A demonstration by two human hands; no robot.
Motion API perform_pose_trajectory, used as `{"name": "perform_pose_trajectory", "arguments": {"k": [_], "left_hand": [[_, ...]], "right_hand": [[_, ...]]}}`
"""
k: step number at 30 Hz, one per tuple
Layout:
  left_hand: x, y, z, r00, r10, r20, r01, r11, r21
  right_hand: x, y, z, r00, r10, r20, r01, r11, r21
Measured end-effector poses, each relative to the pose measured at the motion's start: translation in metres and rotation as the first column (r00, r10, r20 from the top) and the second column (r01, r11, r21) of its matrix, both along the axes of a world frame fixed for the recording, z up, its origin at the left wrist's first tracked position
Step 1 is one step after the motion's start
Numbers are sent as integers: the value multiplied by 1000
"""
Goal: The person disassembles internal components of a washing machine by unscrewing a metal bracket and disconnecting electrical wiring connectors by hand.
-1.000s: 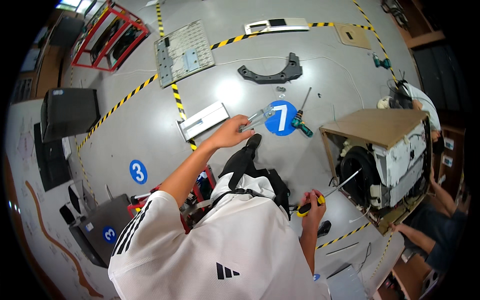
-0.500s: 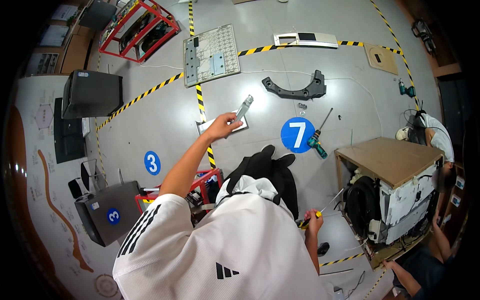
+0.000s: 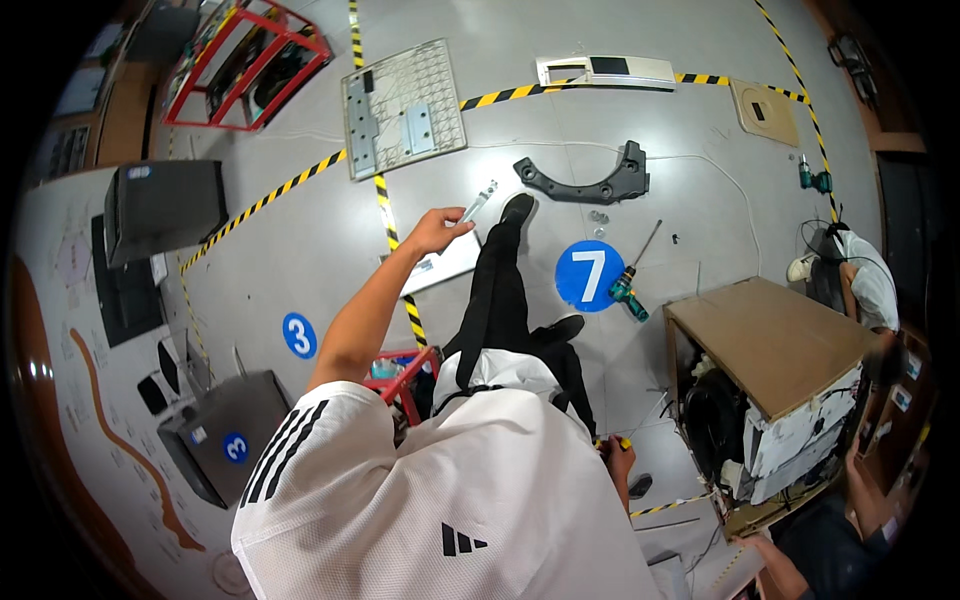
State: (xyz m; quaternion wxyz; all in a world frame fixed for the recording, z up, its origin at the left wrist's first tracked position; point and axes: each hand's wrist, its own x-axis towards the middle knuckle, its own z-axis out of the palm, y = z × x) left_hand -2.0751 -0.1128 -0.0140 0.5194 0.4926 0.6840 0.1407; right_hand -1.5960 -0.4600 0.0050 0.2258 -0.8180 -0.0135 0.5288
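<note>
My left hand [image 3: 436,232] is stretched out over the floor, its fingers closed on the end of a slim grey rod-shaped part [image 3: 478,204] with a knobbed far end. Under that hand a white flat panel [image 3: 450,266] lies on the floor, partly covered by my leg. Down by my right side, my right hand [image 3: 621,462] grips a screwdriver [image 3: 626,442] by its yellow and black handle. My fingers hide most of that handle.
A black curved part [image 3: 590,188] and a cordless drill [image 3: 628,294] with a long bit lie ahead. A grid-backed panel [image 3: 405,110] is at far left. To the right stands an opened appliance [image 3: 770,345]; another person's hand [image 3: 775,560] is beside it. A red cart [image 3: 405,385] stands near my left.
One of my feet has stepped forward beside the white panel. My left hand still holds the grey part, now slightly nearer my body's left. My right hand has lowered with the screwdriver.
</note>
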Motion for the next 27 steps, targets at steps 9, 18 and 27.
{"name": "perform_pose_trajectory", "arguments": {"k": [9, 18, 27], "left_hand": [[-55, 178, -173, 941, -285, -181, 296, 955, 37], [-80, 350, -433, 769, -296, -567, 375, 927, 25], [-83, 396, -566, 582, -359, -729, 460, 885, -69]], "right_hand": [[-110, 100, 11, 999, -30, -18, 26, 974, -227], [-176, 172, -25, 999, -16, -34, -2, 882, -472], [-204, 186, -32, 989, -143, 32, 128, 740, -661]]}}
